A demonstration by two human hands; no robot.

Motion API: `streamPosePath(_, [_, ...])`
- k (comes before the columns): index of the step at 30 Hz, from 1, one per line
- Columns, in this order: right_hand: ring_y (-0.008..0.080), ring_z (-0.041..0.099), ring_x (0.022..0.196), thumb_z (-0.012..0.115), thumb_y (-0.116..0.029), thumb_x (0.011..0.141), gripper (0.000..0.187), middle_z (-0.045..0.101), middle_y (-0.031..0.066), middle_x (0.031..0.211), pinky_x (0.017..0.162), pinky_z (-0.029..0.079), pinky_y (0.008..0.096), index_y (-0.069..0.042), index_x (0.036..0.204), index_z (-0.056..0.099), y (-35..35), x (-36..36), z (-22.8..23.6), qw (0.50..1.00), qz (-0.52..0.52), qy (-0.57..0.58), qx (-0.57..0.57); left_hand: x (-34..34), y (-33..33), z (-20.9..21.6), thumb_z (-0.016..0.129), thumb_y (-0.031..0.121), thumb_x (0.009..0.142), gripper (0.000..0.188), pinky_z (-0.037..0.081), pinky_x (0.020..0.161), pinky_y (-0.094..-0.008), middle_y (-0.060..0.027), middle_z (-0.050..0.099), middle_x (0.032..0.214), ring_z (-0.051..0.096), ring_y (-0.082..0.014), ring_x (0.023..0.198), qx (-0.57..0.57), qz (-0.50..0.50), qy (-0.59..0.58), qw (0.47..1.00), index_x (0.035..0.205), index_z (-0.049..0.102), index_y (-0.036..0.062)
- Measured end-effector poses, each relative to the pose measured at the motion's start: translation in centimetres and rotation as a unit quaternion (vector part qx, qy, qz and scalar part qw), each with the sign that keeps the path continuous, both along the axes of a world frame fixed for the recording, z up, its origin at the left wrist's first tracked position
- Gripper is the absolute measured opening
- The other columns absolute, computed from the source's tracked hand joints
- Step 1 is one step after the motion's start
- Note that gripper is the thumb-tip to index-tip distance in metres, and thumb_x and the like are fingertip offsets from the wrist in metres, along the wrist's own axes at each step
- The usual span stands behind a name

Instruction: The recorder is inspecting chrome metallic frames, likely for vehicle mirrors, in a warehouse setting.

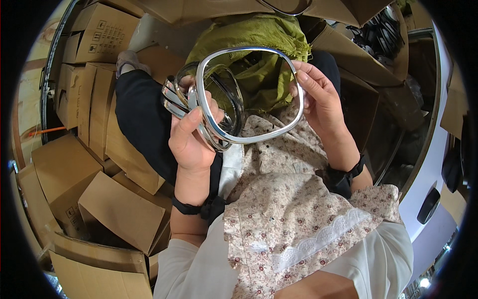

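Observation:
Several shiny chrome rings, rounded-square in outline, are bunched in my left hand (pixel 191 139), its fingers closed round their rims. One larger chrome frame (pixel 259 137) stands apart from the bunched rings (pixel 175 102) and faces me, its opening see-through. My right hand (pixel 318 94) pinches this frame's upper right edge between thumb and fingers, while its left side rests against my left hand. Behind the frame, a green woven sack (pixel 239 37) sits between my legs, its mouth gathered open. What lies inside the sack is mostly hidden.
Cardboard boxes (pixel 69 174) are stacked along my left, one with raised flaps (pixel 122 212). At the upper right, an open carton (pixel 366 60) holds dark curved parts (pixel 383 32). A white surface (pixel 423 149) with a black oval piece (pixel 428 205) borders my right side. A flowered apron (pixel 294 199) covers my lap.

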State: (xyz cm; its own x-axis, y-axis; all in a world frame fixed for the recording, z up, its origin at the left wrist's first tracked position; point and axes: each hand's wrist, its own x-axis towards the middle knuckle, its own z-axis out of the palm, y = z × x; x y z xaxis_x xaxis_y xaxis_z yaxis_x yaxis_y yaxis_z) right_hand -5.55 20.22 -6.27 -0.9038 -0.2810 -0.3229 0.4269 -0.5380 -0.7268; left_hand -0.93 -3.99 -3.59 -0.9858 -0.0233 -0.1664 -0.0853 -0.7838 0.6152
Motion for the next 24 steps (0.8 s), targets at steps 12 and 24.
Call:
streamPosePath(12, [0.0010, 0.050, 0.057, 0.058, -0.018, 0.096, 0.025, 0.064, 0.0018, 0.076, 0.049, 0.036, 0.0155, -0.003, 0.117, 0.059, -0.3, 0.1, -0.8, 1.000, -0.003, 0.000, 0.015, 0.3, 0.7, 1.2, 0.065, 0.005, 0.077, 0.059, 0.038, 0.064, -0.0243, -0.0038, 0.049, 0.090, 0.044, -0.0109, 0.072, -0.058, -0.010, 0.007, 0.998, 0.130, 0.040, 0.0041])
streamPosePath(24, [0.0014, 0.053, 0.059, 0.059, -0.018, 0.096, 0.027, 0.064, 0.0018, 0.077, 0.050, 0.038, 0.0155, -0.003, 0.117, 0.058, -0.1, -0.1, -1.1, 1.000, -0.015, 0.003, 0.015, 0.3, 1.2, 1.3, 0.064, 0.006, 0.079, 0.054, 0.042, 0.063, -0.0237, -0.0080, 0.054, 0.093, 0.050, -0.0101, 0.072, -0.150, 0.049, -0.013, 0.987, 0.128, 0.042, 0.0025])
